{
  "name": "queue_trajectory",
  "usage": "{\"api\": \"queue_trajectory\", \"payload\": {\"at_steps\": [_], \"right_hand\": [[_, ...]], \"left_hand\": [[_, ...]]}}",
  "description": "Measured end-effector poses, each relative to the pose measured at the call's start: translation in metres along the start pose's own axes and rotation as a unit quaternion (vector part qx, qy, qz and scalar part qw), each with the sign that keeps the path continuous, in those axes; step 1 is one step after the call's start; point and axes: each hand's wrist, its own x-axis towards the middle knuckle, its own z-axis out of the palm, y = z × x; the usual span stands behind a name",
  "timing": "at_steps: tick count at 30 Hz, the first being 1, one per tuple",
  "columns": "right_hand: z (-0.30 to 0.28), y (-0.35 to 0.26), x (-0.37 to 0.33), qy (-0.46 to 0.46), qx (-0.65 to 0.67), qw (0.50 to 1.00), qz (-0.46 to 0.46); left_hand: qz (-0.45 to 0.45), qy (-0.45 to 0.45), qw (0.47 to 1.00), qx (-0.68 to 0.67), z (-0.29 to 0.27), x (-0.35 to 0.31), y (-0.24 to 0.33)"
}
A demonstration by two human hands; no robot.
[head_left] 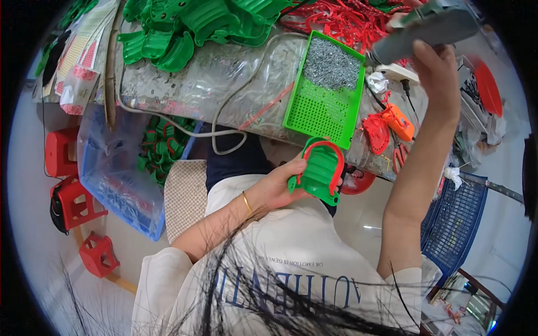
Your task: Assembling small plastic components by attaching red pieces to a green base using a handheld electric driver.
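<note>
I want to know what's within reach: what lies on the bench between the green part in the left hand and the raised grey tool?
In the head view, the green perforated tray, its far end heaped with small grey screws.

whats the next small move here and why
Probably bring the grey power screwdriver in the right hand down to the green part with the red strap held in the left hand: the tool is raised well away from it.
</note>
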Motion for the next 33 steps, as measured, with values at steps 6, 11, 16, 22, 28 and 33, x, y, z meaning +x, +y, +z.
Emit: {"api": "queue_trajectory", "payload": {"at_steps": [6,11,16,22,28,33], "right_hand": [[0.021,0.000,-0.028,-0.366,0.286,0.882,-0.078],[0.055,-0.020,-0.078,0.000,0.230,0.973,-0.018],[0.083,0.016,-0.090,0.173,0.097,0.980,-0.037],[0.103,0.052,-0.085,0.221,0.088,0.971,-0.035],[0.107,0.081,-0.082,0.226,0.094,0.969,-0.039],[0.107,0.092,-0.083,0.223,0.094,0.970,-0.036]], "left_hand": [[-0.015,-0.023,1.000,-0.011,-0.001,-0.001,-0.007],[0.001,0.012,0.999,-0.031,-0.011,-0.007,-0.007],[0.013,-0.006,0.998,-0.063,-0.009,-0.003,-0.008],[0.015,0.011,0.998,-0.061,-0.012,-0.002,-0.008],[0.018,0.015,0.997,-0.069,-0.015,-0.002,-0.006],[0.016,0.013,0.997,-0.080,-0.017,-0.003,-0.005]]}}
